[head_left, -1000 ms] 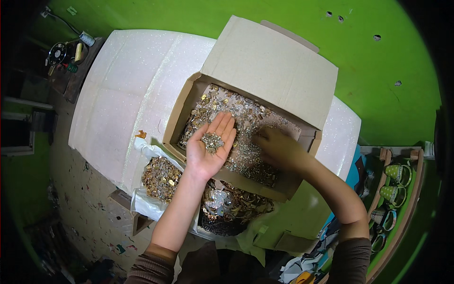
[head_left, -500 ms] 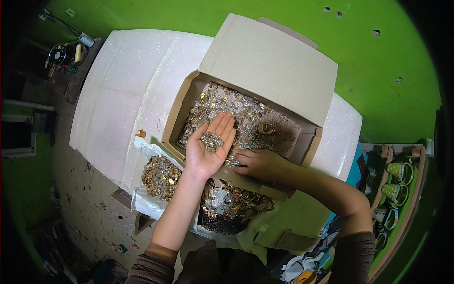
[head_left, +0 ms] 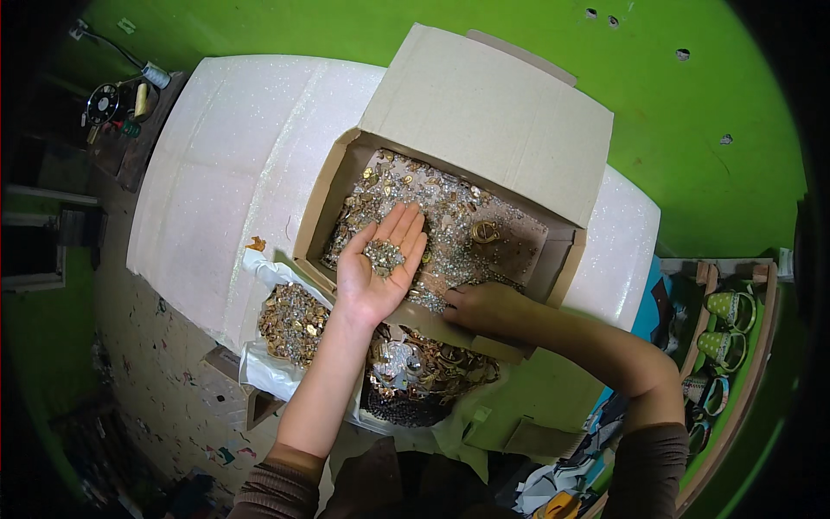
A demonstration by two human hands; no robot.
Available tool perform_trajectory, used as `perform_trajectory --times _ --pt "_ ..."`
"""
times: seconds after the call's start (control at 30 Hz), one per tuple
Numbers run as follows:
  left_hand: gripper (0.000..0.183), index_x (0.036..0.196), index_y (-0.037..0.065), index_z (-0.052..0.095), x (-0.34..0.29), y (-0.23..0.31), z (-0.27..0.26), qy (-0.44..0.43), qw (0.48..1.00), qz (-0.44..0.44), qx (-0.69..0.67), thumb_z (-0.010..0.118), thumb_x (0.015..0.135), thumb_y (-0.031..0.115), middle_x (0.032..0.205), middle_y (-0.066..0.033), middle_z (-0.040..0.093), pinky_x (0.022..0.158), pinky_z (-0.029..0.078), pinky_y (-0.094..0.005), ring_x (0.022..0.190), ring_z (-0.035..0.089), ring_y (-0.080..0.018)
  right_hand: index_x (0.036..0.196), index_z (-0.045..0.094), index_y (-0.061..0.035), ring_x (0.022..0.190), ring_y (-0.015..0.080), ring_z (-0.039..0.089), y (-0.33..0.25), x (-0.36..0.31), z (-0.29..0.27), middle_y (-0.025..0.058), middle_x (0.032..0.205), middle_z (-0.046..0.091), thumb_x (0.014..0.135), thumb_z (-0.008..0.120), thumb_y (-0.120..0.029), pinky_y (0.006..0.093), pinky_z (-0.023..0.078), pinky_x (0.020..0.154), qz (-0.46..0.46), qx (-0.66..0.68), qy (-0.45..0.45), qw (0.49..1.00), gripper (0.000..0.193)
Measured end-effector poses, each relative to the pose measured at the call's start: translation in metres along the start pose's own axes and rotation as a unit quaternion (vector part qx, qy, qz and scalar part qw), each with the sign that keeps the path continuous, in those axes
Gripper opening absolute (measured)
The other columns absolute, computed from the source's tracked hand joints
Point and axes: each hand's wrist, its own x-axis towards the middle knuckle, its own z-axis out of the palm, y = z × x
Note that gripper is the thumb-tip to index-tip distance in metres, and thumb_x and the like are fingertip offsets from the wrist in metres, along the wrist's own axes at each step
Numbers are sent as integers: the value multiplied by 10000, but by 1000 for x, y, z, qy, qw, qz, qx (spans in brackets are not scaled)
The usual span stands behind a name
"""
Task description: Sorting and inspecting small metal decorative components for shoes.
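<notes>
My left hand [head_left: 370,281] is palm up over the near left part of a cardboard box [head_left: 322,195], fingers stretched out and slightly cupped. A small heap of silvery beads [head_left: 382,256] rests in its palm. Inside the box, near the front wall, my right hand [head_left: 481,306] has its fingers curled down and drawn together. Its fingertips are mostly hidden, so what they pinch does not show. Loose silvery and gold-coloured beads [head_left: 450,203] cover much of the box floor. A round gold-coloured buckle-like piece [head_left: 484,231] lies among them, beyond my right hand.
The box lid [head_left: 493,121] stands folded back toward the green wall. A white bag [head_left: 259,370] of gold and silver pieces [head_left: 292,324] sits before the box, beside a heap of metal trinkets [head_left: 428,368]. A white sparkly tabletop [head_left: 216,173] lies under the box. Sandals [head_left: 722,350] hang at right.
My right hand has shifted a little to the right along the front wall, and its fingers have drawn in from a more spread pose. My left hand stays nearly still with its beads.
</notes>
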Motion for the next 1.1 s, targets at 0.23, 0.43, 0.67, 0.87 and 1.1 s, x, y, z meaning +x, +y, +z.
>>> perform_trajectory --times 0.23,0.43,0.67,0.87,1.1 --pt "411 1313 -10 428 0 -1 2 9 1000 1 7 323 973 197 1354 -147 468 1056 375 -388 1271 434 -248 936 599 -58 830 283 605 35 2 -17 103 908 570 795 553 -55 371 512 715 62 186 28 980 149" --pt "400 1321 24 436 2 0 0 23 1000 -10 0 330 977 200 1352 -124 476 1072 355 -420 1284 421 -242 887 623 -37 780 259 600 38 7 -83 115 831 621 766 648 -75 358 482 694 114 201 203 952 129" --pt "417 1320 0 424 1 -4 -5 -18 999 -40 20 333 974 215 1325 -139 481 1022 418 -380 1261 445 -264 911 641 -26 684 222 597 3 31 -124 111 816 642 752 648 -37 333 488 659 57 319 238 916 159" --pt "392 1278 2 412 -7 -6 -7 -73 988 -118 -60 395 970 243 1139 -151 524 923 503 -373 986 571 -261 938 640 -2 842 250 649 -15 32 -129 128 933 668 773 602 0 340 510 756 3 284 254 925 169" --pt "379 1170 -45 367 -32 -22 5 30 996 -78 -10 460 950 250 976 -162 502 868 546 -382 917 580 -252 1040 655 -45 898 200 641 -34 15 -112 95 992 671 856 547 -20 311 509 803 67 553 290 778 215"
